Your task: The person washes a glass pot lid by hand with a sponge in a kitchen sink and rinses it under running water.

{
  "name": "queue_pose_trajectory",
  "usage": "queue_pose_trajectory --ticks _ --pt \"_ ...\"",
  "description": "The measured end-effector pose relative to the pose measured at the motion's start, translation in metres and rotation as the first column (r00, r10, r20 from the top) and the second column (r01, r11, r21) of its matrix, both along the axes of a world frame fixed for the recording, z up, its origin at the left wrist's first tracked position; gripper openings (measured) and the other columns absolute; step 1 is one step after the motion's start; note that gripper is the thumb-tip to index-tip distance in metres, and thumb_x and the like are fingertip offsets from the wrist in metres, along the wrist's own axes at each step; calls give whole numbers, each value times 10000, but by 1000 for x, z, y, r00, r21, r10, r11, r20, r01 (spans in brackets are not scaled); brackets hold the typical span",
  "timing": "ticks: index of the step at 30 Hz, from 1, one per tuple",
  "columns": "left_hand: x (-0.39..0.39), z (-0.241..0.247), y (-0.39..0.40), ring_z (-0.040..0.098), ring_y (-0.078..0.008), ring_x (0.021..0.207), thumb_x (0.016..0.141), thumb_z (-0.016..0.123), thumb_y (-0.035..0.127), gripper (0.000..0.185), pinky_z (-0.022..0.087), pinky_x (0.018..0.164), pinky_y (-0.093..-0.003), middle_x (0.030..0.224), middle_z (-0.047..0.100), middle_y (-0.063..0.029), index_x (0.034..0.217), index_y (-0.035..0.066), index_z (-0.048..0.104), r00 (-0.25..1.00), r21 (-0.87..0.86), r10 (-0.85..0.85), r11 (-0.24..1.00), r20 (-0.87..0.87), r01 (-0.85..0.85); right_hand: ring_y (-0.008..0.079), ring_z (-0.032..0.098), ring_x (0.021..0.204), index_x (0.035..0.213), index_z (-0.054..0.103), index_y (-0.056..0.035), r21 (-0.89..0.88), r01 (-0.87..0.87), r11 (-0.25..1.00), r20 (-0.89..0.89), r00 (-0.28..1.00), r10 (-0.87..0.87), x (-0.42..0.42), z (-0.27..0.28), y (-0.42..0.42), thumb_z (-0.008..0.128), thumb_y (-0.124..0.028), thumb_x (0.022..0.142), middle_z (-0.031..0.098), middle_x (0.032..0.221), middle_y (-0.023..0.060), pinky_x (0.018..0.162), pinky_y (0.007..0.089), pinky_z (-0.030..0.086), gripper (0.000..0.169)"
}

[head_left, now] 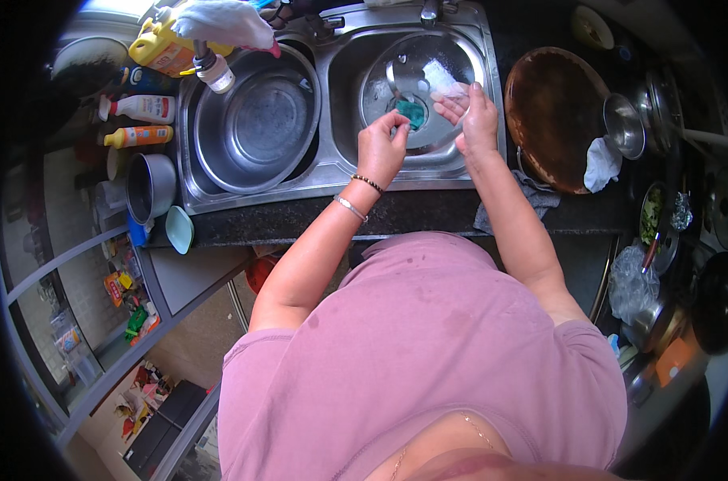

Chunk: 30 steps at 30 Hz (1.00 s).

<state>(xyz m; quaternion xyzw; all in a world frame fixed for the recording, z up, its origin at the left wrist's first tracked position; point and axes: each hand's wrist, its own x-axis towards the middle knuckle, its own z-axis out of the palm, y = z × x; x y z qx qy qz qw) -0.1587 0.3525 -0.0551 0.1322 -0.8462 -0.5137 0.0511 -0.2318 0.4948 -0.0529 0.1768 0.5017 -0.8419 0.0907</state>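
Both of my hands are over a round metal basin (394,51) standing in the right bowl of a steel double sink (334,129). My left hand (383,141) has its thumb and fingers curled together beside a green scouring pad or cloth (412,115) in the basin. Whether the fingertips grip the green piece cannot be made out. My right hand (475,123) is turned palm inward above the basin's right side, fingers spread, with nothing visible in it. Light glares off the wet basin floor. Above the basin is a faucet (430,12).
A large metal basin (262,120) fills the left bowl. Bottles (141,111), a grey pot (152,186) and a pale green dish (179,229) stand at left. A big brown-stained round pan (553,120), a metal bowl (624,126) and a grey cloth (520,201) lie at right.
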Motion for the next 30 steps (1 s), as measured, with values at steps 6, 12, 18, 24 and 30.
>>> queue_pose_trajectory --ticks 6,12,18,24,30 --pt "-27 3 -34 591 -202 820 754 664 122 101 469 707 -295 834 619 -100 815 42 667 978 -52 134 988 -162 -144 311 650 795 1024 455 79 -86 -12 996 49 999 16 0 -15 21 352 -296 955 595 927 249 676 366 569 395" --pt "-50 1 -14 559 -59 651 820 629 89 110 451 592 -191 745 626 -14 880 -2 647 987 247 138 962 -81 -115 317 648 810 1015 450 63 -97 -17 995 106 994 27 7 -16 9 351 -275 957 601 950 255 674 369 575 358" --pt "-27 -1 -6 586 -99 681 786 638 42 70 471 619 -215 789 621 -54 849 10 640 975 -4 -58 998 -213 58 321 648 834 1018 454 55 -135 -25 991 108 993 40 4 -18 15 339 -289 962 605 966 263 695 373 571 366" --pt "-4 23 -44 559 -235 959 749 669 84 368 460 807 -317 993 584 -103 1091 31 546 925 -330 -103 944 -366 -26 315 648 855 1001 480 33 -210 -104 972 145 980 136 -3 -42 51 346 -325 961 613 978 239 715 372 565 385" --pt "6 -1 -83 595 -320 997 886 552 242 454 547 734 -346 1202 518 -194 1254 29 392 918 928 -267 311 293 -206 287 659 826 1050 506 36 -312 -297 903 149 923 355 -12 -43 54 383 -317 955 624 972 214 693 341 567 386"
